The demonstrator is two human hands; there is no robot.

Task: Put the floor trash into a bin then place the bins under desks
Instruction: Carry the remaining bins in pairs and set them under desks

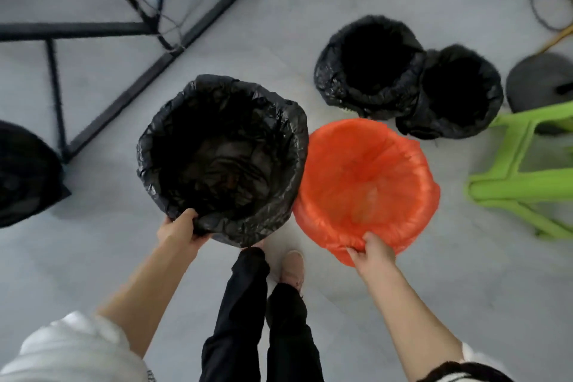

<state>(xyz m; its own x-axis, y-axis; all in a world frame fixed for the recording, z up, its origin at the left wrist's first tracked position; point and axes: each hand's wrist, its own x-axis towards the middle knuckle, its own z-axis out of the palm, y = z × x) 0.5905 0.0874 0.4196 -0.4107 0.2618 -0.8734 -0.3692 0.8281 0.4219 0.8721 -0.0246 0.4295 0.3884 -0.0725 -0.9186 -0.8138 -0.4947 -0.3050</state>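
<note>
The near rim of the black-lined bin [221, 158] is gripped by the left hand [181, 229], the orange-lined bin [367, 186] pinched by the right hand [373, 251]; both mouths are turned upward

Both arms reaching forward and down — left hand [179, 229] gripping, fingers curled over rim; right hand [373, 253] pinching, thumb on top.

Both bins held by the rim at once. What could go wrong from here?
1. Each hand, left hand and right hand, pinches mostly liner at the rim; the black bin or orange bin may slip out of its bag.
2. The two bins touch, so they could knock each other and tilt.
3. The green stool and two bins on the floor crowd the right side.
</note>
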